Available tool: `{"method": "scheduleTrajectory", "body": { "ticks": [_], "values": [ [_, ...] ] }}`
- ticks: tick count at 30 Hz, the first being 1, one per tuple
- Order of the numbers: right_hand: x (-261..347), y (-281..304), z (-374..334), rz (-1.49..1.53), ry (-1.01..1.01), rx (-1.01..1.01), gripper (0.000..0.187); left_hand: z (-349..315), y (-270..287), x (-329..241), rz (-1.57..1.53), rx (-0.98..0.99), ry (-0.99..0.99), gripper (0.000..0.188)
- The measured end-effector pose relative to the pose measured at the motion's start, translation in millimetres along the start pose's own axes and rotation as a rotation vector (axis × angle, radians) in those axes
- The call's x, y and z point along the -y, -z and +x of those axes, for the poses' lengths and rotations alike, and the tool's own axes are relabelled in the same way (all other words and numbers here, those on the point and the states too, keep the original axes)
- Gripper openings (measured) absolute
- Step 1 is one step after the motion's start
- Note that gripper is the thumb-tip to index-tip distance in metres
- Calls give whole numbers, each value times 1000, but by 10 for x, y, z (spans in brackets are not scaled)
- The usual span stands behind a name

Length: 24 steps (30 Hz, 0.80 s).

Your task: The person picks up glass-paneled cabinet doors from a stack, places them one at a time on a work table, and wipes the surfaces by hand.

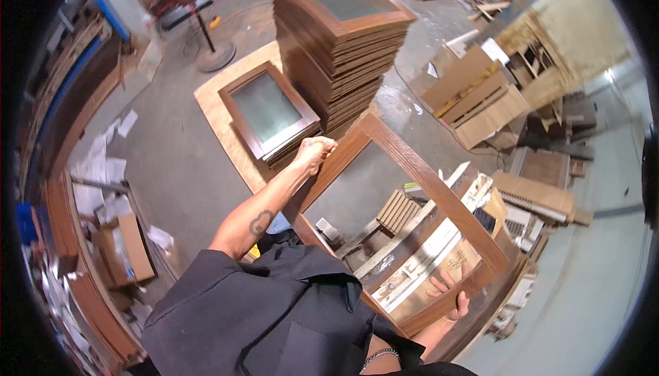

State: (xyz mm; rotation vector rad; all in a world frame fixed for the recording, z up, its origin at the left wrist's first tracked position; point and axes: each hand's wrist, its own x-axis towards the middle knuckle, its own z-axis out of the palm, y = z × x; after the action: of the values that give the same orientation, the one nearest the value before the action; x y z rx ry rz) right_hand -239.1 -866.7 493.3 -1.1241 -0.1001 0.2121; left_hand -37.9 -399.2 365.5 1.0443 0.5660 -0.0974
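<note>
I hold a brown wooden cabinet-door frame [439, 194] tilted in front of my body, one corner pointing away from me. My left hand [316, 154] is closed on its upper left rail. At the lower right corner, my right hand [454, 300] grips the bottom rail, with some fingers showing through the middle of the frame. Whether clear glass fills it, I cannot tell. Just beyond my left hand lies a short stack of similar doors, its top door [268, 111] holding a greenish glass pane. A tall stack of brown doors [336, 53] stands behind it.
Both stacks rest on a pale wooden board [209, 98]. A stand with a round base [215, 57] is farther back. Cardboard pieces [480, 94] lie at right, with a bench of wood pieces [532, 194] nearer. An open cardboard box [130, 249] and loose papers are at left.
</note>
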Motion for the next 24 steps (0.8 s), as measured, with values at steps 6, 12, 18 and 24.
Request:
{"method": "scheduleTrajectory", "body": {
  "ticks": [6, 12, 18, 24],
  "values": [
    [-325, -761, 1349, 81, -205, 3, 75, 230, 1202, 241, -54, -338, 63, 24],
    [-1590, -1579, 2439, 211, -429, -13, 81, 43, 3770, 1068, 312, -1007, 180, 65],
    [-3154, -2356, 3141, 402, -542, -120, 86, 329, 3494, 855, -476, -689, 659, 92],
    [-4510, -2698, 3879, 583, -687, -66, 83, 1888, 3765, 612, -621, -1021, 86, 77]
  ]
}}
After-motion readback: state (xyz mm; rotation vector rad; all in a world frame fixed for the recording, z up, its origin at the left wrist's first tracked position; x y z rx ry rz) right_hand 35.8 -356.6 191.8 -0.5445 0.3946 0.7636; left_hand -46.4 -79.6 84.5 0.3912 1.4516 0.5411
